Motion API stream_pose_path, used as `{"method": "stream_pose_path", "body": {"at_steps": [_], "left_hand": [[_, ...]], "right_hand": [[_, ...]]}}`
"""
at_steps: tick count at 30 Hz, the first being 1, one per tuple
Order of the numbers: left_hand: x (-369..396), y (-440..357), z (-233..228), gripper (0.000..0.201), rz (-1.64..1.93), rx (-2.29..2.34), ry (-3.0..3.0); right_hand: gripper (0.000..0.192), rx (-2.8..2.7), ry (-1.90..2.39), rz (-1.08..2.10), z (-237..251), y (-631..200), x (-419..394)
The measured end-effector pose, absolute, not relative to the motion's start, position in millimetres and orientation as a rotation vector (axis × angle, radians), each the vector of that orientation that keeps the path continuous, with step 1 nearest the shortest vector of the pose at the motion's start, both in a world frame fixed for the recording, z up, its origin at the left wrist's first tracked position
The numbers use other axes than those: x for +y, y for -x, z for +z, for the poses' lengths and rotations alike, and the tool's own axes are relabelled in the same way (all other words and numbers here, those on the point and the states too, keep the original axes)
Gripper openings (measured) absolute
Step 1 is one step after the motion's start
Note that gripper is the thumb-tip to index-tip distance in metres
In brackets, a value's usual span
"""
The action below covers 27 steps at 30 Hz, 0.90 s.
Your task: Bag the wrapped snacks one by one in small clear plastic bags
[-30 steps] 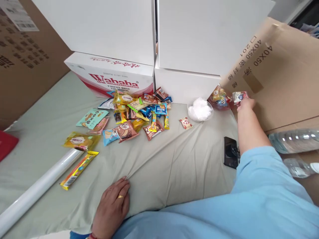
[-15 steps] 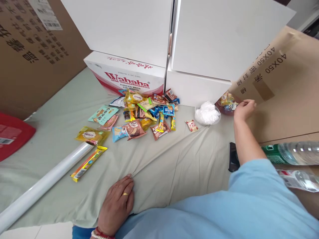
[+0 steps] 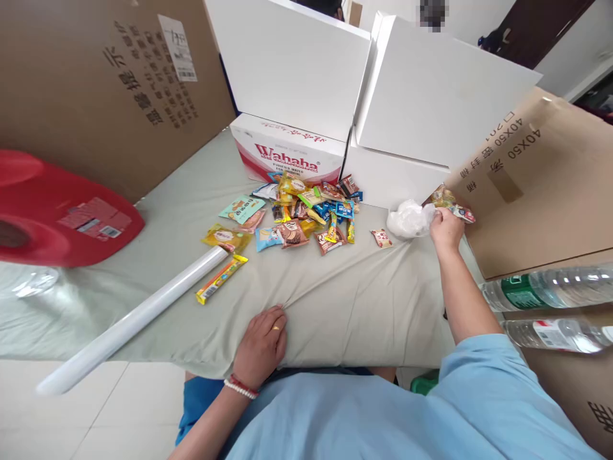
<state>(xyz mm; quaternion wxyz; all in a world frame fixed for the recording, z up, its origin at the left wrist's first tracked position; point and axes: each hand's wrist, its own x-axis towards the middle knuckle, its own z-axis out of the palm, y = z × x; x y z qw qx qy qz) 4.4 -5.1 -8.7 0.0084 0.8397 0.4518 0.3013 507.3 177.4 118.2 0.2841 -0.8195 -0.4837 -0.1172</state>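
Note:
My right hand (image 3: 447, 230) is closed on the edge of a crumpled white plastic bag (image 3: 410, 219), which stretches toward its fingertips. Just behind that hand, snack packets (image 3: 443, 195) fill a container that is mostly hidden, and one colourful packet (image 3: 463, 214) shows beyond the knuckles. A small red-and-cream packet (image 3: 382, 238) lies left of the bag. My left hand (image 3: 262, 342) rests flat on the cloth near the front edge, holding nothing. Farther back, several wrapped snacks are heaped together, with a brown packet (image 3: 292, 234) at the front.
White boxes (image 3: 290, 150) stand behind the snacks. Cardboard panels (image 3: 541, 191) flank both sides. A clear plastic roll (image 3: 143, 316) and a yellow stick packet (image 3: 221, 279) lie left, near a red jug (image 3: 67, 214). Two water bottles (image 3: 550, 291) are at the right.
My right hand has moved left from the container of snacks to the white bag and taken hold of its edge. The view has shifted; my left hand still rests on the cloth.

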Motion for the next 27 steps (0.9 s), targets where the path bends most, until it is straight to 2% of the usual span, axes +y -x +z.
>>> {"method": "stream_pose_path", "body": {"at_steps": [4, 6, 8, 10, 13, 15, 19, 27], "left_hand": [[-7.5, -2.5, -6.9, 0.021, 1.163, 1.429, -2.44], [-7.6, -6.2, -0.4, 0.018, 1.279, 1.452, -2.247], [-5.9, -16.7, 9.8, 0.016, 1.296, 1.441, -1.979], [-2.1, -33.5, 21.2, 0.018, 1.211, 1.352, -1.637], [6.8, -60.8, 32.3, 0.054, 1.045, 1.085, -1.092], [12.4, -72.5, 33.4, 0.061, 0.96, 0.965, -0.913], [16.6, -75.7, 28.3, 0.052, 0.948, 0.994, -0.823], [20.5, -60.3, 24.7, 0.041, 1.028, 1.09, -0.768]], "right_hand": [[0.034, -1.181, 1.859, -0.522, 133.9, -485.4, 150.7], [0.035, -1.102, 1.699, -0.439, 132.9, -453.1, 129.7], [0.036, -1.01, 1.568, -0.087, 120.6, -404.2, 104.2], [0.038, -0.881, 1.411, 0.473, 98.5, -345.9, 75.5], [0.035, -0.78, 1.334, 1.166, 63.0, -269.9, 32.2], [0.034, -0.771, 1.356, 1.364, 47.5, -242.9, 9.8], [0.035, -0.769, 1.41, 1.339, 39.7, -244.5, -8.8], [0.034, -0.781, 1.359, 1.304, 55.9, -280.2, -14.8]]}}
